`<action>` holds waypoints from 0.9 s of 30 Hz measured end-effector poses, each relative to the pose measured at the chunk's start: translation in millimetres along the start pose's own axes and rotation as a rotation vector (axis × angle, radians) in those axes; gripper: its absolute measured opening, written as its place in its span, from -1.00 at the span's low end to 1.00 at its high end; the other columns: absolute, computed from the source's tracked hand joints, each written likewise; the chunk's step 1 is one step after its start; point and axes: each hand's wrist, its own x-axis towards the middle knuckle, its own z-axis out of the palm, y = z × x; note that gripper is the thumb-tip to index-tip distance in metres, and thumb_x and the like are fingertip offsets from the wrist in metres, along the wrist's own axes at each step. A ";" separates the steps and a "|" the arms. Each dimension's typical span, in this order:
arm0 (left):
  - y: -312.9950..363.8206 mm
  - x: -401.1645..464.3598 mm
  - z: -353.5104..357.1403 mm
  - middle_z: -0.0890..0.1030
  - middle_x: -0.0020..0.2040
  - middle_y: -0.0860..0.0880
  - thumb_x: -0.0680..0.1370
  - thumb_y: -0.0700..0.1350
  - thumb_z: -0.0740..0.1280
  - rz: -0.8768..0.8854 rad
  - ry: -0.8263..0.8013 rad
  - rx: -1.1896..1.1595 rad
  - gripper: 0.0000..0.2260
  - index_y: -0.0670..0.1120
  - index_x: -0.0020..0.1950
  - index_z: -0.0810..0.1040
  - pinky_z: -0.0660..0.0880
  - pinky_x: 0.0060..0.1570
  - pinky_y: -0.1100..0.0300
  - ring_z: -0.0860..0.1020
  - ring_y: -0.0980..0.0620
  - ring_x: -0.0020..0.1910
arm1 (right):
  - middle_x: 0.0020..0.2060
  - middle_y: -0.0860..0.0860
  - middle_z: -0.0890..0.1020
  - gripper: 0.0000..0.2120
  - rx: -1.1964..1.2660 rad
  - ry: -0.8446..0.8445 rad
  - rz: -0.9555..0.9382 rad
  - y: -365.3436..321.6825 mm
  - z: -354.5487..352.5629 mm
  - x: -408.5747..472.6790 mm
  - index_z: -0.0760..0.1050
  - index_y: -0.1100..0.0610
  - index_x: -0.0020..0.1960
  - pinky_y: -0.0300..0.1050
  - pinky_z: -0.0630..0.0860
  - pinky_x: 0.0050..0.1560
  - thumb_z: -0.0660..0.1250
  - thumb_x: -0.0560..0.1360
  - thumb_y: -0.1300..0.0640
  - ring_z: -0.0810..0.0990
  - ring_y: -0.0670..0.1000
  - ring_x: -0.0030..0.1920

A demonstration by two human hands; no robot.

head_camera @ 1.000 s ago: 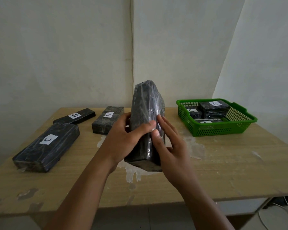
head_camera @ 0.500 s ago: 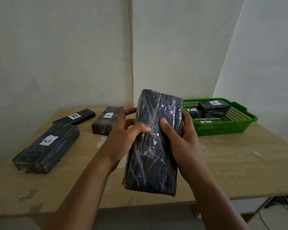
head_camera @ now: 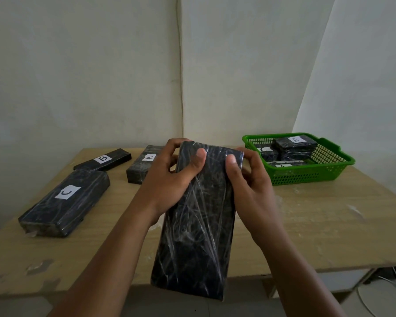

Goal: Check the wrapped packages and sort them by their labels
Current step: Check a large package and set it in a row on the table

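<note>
Black wrapped package (head_camera: 197,225) gripped by both hands (head_camera: 167,181) (head_camera: 249,186), fingers curled over its far edge, overhanging the table (head_camera: 306,236) front edge.

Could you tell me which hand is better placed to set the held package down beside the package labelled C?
Probably the left hand: it grips the held package on the side nearer the C package; the right hand is toward the green basket.

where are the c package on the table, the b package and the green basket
C package (head_camera: 64,202): head view, on its wrapped top face beside the white label.
B package (head_camera: 114,156): head view, on its dark top face right of the label.
Green basket (head_camera: 306,175): head view, on its front mesh wall.
</note>
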 end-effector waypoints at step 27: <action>-14.2 -11.9 4.6 0.67 0.25 0.02 0.43 0.16 0.60 -0.114 -0.138 -0.112 -0.20 0.35 0.57 0.27 0.67 0.15 -0.10 0.74 0.00 0.12 | 0.17 0.12 0.72 -0.56 0.214 0.132 0.278 -6.1 -4.3 -2.0 0.43 -0.05 0.34 0.21 0.74 0.03 0.52 0.54 0.07 0.80 0.15 0.00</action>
